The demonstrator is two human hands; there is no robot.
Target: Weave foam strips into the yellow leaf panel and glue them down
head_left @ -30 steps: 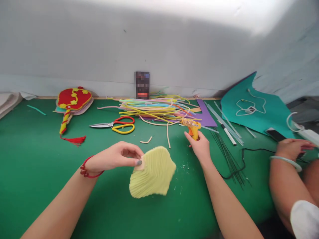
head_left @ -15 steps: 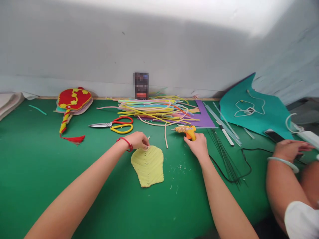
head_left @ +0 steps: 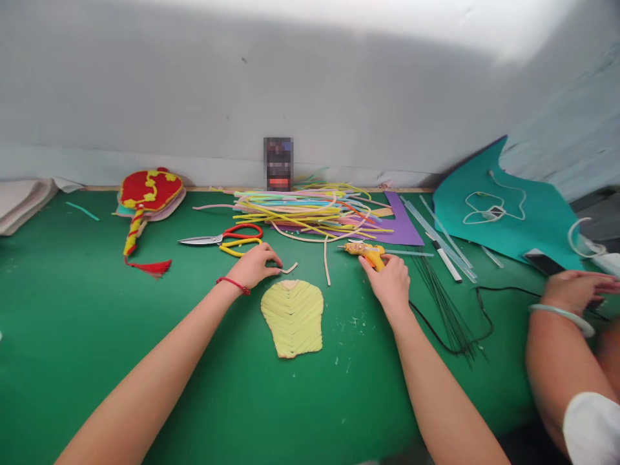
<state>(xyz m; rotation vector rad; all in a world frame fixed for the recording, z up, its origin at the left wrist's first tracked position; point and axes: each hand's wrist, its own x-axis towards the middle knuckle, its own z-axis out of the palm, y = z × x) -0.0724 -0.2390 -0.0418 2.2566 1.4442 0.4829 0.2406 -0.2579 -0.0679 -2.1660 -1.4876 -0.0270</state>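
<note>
A pale yellow ribbed fan-shaped piece [head_left: 294, 316] lies flat on the green table [head_left: 72, 310]. My left hand [head_left: 255, 265], with a red bracelet at the wrist, rests just above it, fingertips pinched on a short beige strip [head_left: 289, 268]. My right hand [head_left: 390, 281] is closed around an orange glue gun [head_left: 365, 250], whose nozzle points left and whose black cord [head_left: 455, 342] trails off to the right.
A pile of coloured foam strips [head_left: 305, 210] lies at the back centre, with red-and-yellow scissors [head_left: 225, 239] to its left. A red and yellow tasselled fan [head_left: 148, 194] sits far left. Purple and teal sheets [head_left: 504, 213], thin wires and another person's hand [head_left: 574, 290] are at right.
My left hand lowered the yellow piece flat onto the table, let go of it, and moved up to the short beige strip. The glue gun tipped over so its nozzle points left.
</note>
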